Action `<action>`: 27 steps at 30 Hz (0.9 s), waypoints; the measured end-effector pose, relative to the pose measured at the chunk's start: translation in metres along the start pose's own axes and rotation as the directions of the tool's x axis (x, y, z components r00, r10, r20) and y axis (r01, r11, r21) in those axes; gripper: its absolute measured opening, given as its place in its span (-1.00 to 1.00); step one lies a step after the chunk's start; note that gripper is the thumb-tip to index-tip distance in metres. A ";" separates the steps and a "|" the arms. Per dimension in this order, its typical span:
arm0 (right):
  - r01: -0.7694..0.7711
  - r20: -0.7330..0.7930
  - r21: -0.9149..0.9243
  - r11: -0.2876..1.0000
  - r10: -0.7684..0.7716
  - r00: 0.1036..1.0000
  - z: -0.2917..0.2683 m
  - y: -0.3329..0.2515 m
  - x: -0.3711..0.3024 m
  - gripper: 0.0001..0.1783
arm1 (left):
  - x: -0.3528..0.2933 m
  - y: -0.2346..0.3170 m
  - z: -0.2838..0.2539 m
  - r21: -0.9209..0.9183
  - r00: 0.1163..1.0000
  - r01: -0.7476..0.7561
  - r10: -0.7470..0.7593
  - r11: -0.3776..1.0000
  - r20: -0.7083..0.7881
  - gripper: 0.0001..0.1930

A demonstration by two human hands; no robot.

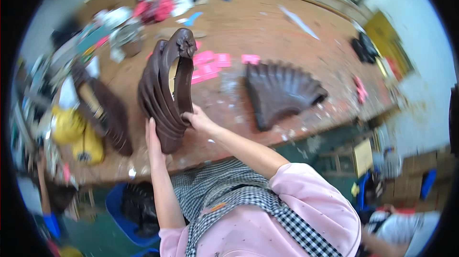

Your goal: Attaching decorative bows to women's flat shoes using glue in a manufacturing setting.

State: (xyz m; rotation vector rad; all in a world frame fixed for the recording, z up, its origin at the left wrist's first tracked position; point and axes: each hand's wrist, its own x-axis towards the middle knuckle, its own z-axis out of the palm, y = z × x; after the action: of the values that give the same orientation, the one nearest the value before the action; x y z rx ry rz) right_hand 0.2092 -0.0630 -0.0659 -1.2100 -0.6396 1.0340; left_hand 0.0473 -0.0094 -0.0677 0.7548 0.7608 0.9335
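A stack of dark brown shoes [165, 130], nested one inside another with a bow-like trim on the front one, is gripped between my two hands over the wooden table [287, 32]. My left hand [153, 138] presses against the stack's left side near its lower end. My right hand [198, 119] holds it at the right, with fingers around the rim of the front shoe. To the right, a second stack of brown shoes [282, 96] lies fanned out on the table. More brown shoes [112, 116] lie at the left.
Small pink cards [205, 71] lie behind the held stack. A yellow container [79, 135] stands at the left edge, near a cluttered pile with a bright pink cloth [155, 9]. Black items [366, 46] lie far right. A blue bin [119, 218] stands below the table. Another person [406, 228] shows lower right.
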 end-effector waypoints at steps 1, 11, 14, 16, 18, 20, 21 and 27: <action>-0.061 -0.006 0.048 0.997 0.061 0.998 -0.018 -0.023 -0.016 -0.55 | -0.016 -0.002 0.028 0.074 0.990 -0.140 0.138 0.987 0.030 -0.38; 0.187 -0.321 0.347 0.919 -0.071 0.944 -0.230 -0.125 -0.089 -0.71 | -0.035 -0.076 0.275 0.244 0.783 -0.482 0.288 0.842 0.551 -0.25; 0.072 -0.414 0.330 0.941 0.076 0.907 -0.250 -0.119 -0.100 -0.72 | -0.030 -0.112 0.290 0.327 0.834 -0.357 0.140 0.875 0.534 -0.21; -0.078 -0.381 0.334 0.939 0.211 0.900 -0.262 -0.111 -0.111 -0.62 | -0.030 -0.126 0.288 0.360 0.824 -0.365 0.118 0.858 0.554 -0.19; -0.087 -0.367 0.324 0.942 0.210 0.906 -0.266 -0.114 -0.131 -0.59 | -0.031 -0.132 0.285 0.434 0.809 -0.447 0.146 0.782 0.570 -0.15; -0.141 -0.388 0.231 0.963 0.224 0.894 -0.271 -0.119 -0.153 -0.50 | -0.037 -0.135 0.290 0.491 0.821 -0.453 0.133 0.744 0.556 -0.13; -0.192 -0.419 0.152 0.969 0.239 0.876 -0.278 -0.122 -0.160 -0.45 | -0.038 -0.136 0.293 0.528 0.818 -0.483 0.145 0.699 0.557 -0.12; -0.388 -0.610 -0.644 0.659 -0.137 0.781 -0.283 -0.149 -0.184 -0.53 | -0.043 -0.108 0.258 0.582 0.805 -0.517 0.126 0.628 0.580 -0.16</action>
State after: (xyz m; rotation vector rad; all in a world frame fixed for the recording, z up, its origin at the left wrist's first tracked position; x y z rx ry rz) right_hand 0.4175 -0.3551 0.0214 -2.2487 -0.4428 0.3788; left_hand 0.2882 -0.1481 -0.0131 1.8330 0.5130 0.6902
